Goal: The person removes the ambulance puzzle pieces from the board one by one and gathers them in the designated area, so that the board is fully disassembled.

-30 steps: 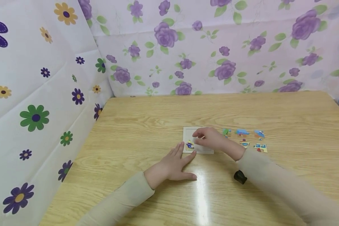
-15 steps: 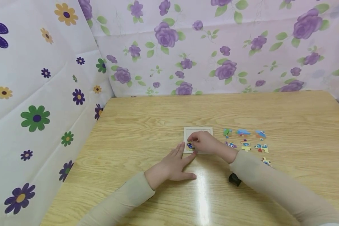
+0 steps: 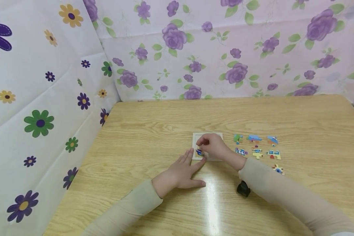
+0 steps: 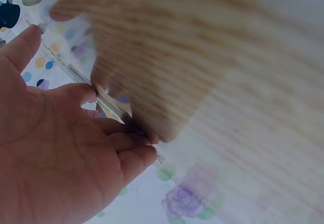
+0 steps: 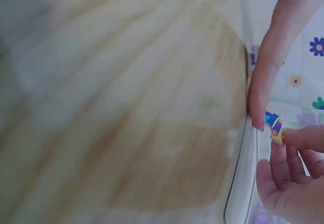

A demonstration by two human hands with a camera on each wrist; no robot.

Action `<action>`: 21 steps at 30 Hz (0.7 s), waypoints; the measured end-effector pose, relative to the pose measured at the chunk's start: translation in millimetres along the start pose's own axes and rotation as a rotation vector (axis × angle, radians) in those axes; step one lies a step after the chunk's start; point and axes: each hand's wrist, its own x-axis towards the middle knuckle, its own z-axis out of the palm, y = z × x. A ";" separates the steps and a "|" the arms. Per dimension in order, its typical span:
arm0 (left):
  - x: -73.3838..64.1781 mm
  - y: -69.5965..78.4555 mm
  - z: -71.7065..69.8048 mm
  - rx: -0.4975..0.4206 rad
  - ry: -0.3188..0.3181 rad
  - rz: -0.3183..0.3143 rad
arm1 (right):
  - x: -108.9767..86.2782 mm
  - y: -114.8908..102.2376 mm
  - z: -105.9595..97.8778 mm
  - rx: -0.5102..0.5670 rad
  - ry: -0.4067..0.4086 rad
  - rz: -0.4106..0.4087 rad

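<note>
A pale puzzle tray lies in mid-table in the head view. At its lower left corner is a blue and yellow puzzle piece, partly covered by fingers. My right hand reaches over the tray. In the right wrist view its thumb and a finger pinch the puzzle piece, which stands tilted at the tray edge. My left hand rests on the table with fingers spread. Its fingertips touch the tray's left and front edges, as the left wrist view of the left hand also shows.
Right of the tray, several loose puzzle pieces lie in rows, among them a blue one and a yellow one. Another piece lies nearer the right sleeve. A black object shows below that sleeve. Flowered cloth hangs behind the table.
My right hand has moved left and down from above the tray to the puzzle piece at its lower left, which it now pinches. The left hand stays put.
</note>
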 end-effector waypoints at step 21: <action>1.1 1.5 0.4 0.020 0.020 0.003 | -8.7 -6.6 -19.3 0.142 0.032 0.062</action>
